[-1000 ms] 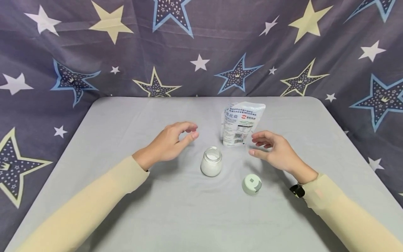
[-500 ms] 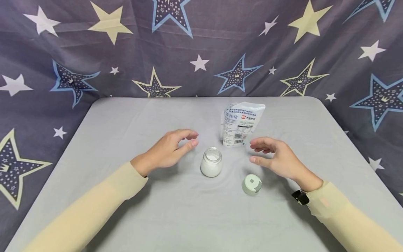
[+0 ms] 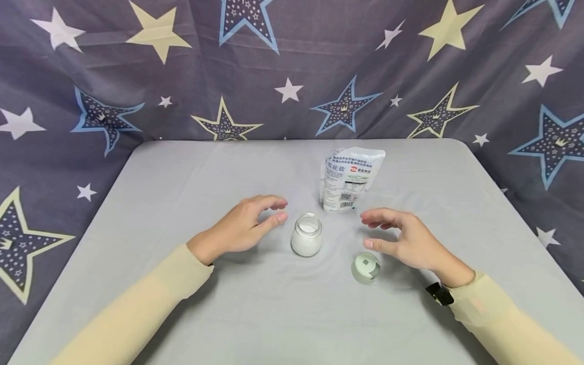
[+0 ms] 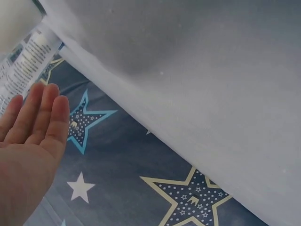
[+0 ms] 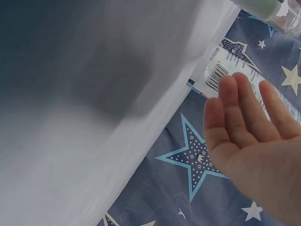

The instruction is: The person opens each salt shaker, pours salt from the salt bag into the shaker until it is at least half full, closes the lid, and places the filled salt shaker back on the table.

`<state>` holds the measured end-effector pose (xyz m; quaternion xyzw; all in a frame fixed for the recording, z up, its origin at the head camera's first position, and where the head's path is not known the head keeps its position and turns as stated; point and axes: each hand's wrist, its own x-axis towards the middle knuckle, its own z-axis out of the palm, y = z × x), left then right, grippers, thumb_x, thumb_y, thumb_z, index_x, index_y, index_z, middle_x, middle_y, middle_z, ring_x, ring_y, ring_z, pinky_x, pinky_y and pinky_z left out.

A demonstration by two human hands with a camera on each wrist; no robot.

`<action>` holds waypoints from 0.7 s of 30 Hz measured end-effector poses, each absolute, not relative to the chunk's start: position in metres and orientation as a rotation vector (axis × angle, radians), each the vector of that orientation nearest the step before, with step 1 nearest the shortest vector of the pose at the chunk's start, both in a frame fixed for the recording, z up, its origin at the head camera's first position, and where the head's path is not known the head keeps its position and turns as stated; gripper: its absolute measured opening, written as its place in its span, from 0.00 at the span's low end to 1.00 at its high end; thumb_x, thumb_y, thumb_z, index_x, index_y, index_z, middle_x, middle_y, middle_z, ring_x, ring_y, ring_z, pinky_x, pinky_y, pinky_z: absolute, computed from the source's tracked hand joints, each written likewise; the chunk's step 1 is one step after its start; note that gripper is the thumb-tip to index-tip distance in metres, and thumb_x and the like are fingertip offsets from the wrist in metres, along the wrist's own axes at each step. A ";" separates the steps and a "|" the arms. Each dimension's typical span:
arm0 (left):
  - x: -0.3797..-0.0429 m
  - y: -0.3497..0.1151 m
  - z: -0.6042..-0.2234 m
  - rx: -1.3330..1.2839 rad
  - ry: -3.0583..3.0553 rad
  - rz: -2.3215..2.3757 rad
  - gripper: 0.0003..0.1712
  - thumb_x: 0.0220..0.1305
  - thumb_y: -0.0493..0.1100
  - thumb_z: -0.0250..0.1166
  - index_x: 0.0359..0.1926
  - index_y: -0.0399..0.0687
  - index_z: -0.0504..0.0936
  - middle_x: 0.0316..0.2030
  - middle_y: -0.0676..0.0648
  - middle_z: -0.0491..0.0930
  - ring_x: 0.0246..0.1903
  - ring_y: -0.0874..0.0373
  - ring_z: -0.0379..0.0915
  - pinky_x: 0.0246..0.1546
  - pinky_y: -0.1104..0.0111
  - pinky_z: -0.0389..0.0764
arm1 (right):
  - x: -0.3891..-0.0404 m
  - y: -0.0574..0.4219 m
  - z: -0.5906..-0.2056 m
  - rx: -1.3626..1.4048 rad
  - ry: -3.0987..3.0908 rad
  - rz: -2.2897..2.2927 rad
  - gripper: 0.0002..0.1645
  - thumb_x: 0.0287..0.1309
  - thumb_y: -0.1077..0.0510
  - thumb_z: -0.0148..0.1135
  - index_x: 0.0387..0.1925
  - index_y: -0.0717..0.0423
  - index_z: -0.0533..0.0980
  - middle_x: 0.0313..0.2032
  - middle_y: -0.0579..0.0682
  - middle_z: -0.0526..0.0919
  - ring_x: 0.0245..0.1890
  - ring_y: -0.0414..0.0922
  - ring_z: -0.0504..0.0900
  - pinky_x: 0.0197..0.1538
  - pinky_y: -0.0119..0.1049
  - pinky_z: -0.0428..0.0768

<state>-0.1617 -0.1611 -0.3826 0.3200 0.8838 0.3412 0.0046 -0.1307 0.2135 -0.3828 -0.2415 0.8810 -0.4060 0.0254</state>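
A small glass jar with white contents stands without a lid near the middle of the table. To its left my left hand hovers with fingers relaxed, holding nothing, its fingertips a short way from the jar. My right hand, likewise holding nothing, is on the other side, its thumb just above a pale green round cap lying on the cloth. Behind the jar a white printed pouch stands upright. The right wrist view shows the right hand's loosely bent fingers in front of the pouch.
A grey cloth covers the table, whose back edge meets a dark curtain printed with stars. A dark watch sits on the right wrist below the sleeve.
Both hands have drifted toward the person; the right has moved from beside the pouch to near the green cap. Jar, cap and pouch stay where they were.
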 end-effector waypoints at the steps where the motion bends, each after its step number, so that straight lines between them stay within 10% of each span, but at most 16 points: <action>1: -0.161 -0.161 -0.383 1.001 2.769 1.069 0.25 0.77 0.54 0.59 0.63 0.43 0.79 0.59 0.48 0.81 0.59 0.52 0.76 0.60 0.55 0.76 | -0.130 0.214 -0.383 -0.765 2.719 -1.250 0.27 0.56 0.56 0.78 0.58 0.55 0.81 0.51 0.51 0.87 0.50 0.52 0.83 0.55 0.48 0.78; 21: -0.152 -0.162 -0.389 0.992 2.719 1.092 0.24 0.75 0.53 0.61 0.63 0.44 0.78 0.58 0.45 0.82 0.58 0.52 0.76 0.58 0.53 0.77 | -0.115 0.226 -0.386 -0.961 2.521 -1.161 0.48 0.37 0.50 0.88 0.63 0.53 0.78 0.56 0.47 0.84 0.52 0.49 0.80 0.61 0.41 0.73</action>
